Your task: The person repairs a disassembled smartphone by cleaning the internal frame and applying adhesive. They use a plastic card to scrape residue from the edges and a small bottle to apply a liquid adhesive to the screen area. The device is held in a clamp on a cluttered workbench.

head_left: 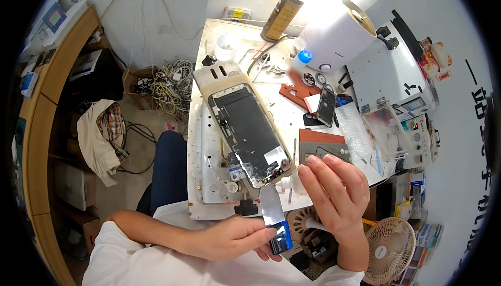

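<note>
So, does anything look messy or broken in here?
Yes. The pale cables beside the table make a tangled heap instead of neat coils. Also, the phone screen has patchy whitish marks near the scraper, unlike its plain dark middle; I can't tell whether that's damage or residue.

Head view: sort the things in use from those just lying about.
Apparently part of the job:
blue-handled metal blade, held in the left hand
dark phone screen part, near the blade's tip
metal holder, beneath that part

Apparently just lying about:
tall spray can, at the back of the table
tangled cables
beige garment
beige fan
</note>
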`<state>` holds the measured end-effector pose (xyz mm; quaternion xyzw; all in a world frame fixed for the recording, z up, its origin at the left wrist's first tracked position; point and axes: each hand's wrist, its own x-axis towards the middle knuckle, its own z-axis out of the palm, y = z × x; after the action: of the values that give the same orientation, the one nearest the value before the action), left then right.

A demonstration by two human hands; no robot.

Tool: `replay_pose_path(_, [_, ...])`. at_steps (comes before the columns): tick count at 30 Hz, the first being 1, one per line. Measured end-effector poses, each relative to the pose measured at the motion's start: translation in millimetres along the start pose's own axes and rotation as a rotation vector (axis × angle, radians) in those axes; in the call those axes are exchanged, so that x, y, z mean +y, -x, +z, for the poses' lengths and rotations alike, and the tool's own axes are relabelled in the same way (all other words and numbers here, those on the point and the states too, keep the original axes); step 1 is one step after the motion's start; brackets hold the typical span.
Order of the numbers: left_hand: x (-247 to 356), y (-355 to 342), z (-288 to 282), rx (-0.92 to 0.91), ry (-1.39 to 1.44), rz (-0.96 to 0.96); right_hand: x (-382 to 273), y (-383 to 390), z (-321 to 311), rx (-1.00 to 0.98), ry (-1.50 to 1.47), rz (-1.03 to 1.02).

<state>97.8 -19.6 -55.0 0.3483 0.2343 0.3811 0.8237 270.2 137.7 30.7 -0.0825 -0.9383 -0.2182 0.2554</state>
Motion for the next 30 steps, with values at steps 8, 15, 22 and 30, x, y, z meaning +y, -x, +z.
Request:
replay_pose_path(8, [-0.6,-3.6,1.4,0.016,0.006,0.044,25.3,22.1,17.4,0.125,-0.449,0.475])
replay_pose_path(15, [-1.8,-1.5,4.7,0.009,0.062,-0.027,72.9,45.4,119.2,0.070,-0.837,1.082])
replay_pose_path(22, [-9.3,-1.2,2.4,-0.009,0.078,-0.065,63.2,59.7,194.1,-0.130,-0.666,1.173])
replay_pose_path(30, [-4.4,7.6,-3.7,-0.024,-0.117,-0.011,-14.5,42.9,24.7,-0.455,-1.490,1.130])
